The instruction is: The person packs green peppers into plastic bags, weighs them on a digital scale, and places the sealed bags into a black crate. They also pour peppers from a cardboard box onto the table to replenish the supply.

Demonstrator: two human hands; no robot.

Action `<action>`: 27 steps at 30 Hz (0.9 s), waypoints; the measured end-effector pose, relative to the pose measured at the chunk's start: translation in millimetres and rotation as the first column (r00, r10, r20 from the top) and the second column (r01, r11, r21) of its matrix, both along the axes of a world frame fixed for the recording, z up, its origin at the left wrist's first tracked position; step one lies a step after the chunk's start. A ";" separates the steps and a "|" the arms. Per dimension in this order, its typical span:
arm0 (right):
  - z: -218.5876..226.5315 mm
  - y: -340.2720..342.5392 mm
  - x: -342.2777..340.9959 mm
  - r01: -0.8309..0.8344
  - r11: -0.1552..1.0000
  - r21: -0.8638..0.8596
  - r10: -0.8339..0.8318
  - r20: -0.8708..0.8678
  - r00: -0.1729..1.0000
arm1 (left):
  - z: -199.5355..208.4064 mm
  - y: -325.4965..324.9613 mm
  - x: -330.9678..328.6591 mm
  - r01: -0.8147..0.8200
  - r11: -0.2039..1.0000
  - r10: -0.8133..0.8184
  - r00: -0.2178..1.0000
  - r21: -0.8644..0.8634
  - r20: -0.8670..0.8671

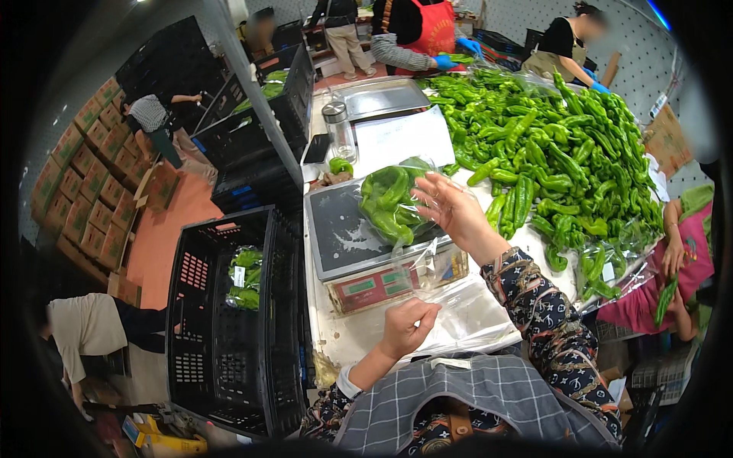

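Note:
On the dark plate of a weighing scale [336, 229] lies a clear plastic bag of green peppers [385, 202], its loose end hanging over the scale's front. My right hand [458, 210] is at the bag's right side, fingers stretched and apart, seemingly touching the plastic. Just in front of the scale, my left hand [408, 327] is closed in a fist; whatever may be inside its fingers is hidden. Flat clear plastic bags [473, 317] lie on the table beside it. A large heap of long green peppers [565, 153] covers the table's right side.
Left of the table stands a black crate [221, 343] holding bagged peppers [246, 278]. Behind the scale are a glass bottle [338, 130], a phone [317, 148], white paper [405, 139] and a metal tray [382, 98]. A metal post [259, 95] rises nearby. Co-workers stand around the heap.

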State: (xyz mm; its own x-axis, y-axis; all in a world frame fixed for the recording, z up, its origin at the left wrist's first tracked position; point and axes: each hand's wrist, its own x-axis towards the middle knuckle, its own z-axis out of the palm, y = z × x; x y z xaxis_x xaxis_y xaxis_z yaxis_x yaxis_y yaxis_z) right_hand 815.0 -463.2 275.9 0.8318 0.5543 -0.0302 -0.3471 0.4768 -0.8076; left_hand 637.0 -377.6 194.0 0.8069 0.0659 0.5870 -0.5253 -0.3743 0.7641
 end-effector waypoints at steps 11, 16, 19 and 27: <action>-12.2 -111.4 -63.4 0.546 0.719 -0.430 -0.092 0.719 0.688 | 28.5 -5.8 -0.5 -0.034 0.988 -0.023 0.933 0.150 0.360; -8.4 -88.9 -59.0 0.775 0.512 -0.370 0.159 0.928 0.338 | 41.4 -22.7 11.3 -0.178 0.956 0.057 0.892 0.232 0.448; -29.7 -79.2 -34.8 0.822 0.418 -0.386 0.225 0.921 0.318 | 34.5 -16.8 29.3 -0.383 0.859 0.221 0.876 0.340 0.430; -74.0 -118.6 -14.4 0.615 0.436 -0.657 0.047 0.699 0.714 | 9.7 50.0 44.3 -0.620 0.655 0.678 0.735 0.432 0.024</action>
